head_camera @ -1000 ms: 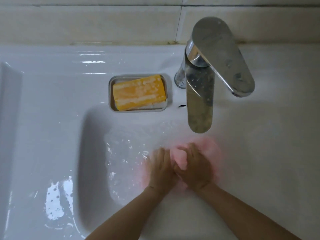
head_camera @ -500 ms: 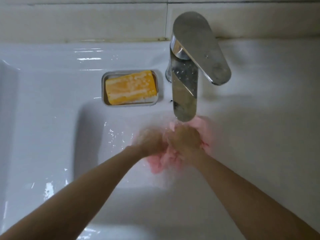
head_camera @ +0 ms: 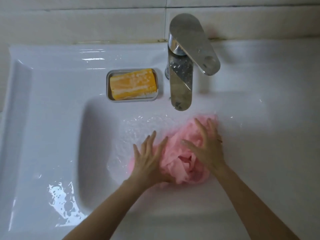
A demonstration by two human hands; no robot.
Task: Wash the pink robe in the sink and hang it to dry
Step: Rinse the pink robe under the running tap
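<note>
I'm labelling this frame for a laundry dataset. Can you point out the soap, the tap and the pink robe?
soap [head_camera: 133,84]: head view, top face of the orange bar.
tap [head_camera: 181,90]: head view, middle of the spout.
pink robe [head_camera: 174,163]: head view, bunched folds near its middle.

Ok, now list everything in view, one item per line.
robe: one, pink, bunched in the sink basin under both hands
sink: one, white, wet, fills the view
tap: one, chrome, back rim, spout over the basin
dish: one, grey, rim left of the tap
soap: one, orange, in the dish
tiles: several, beige, wall behind
left hand: fingers spread, on the robe
right hand: fingers spread, on the robe
</note>
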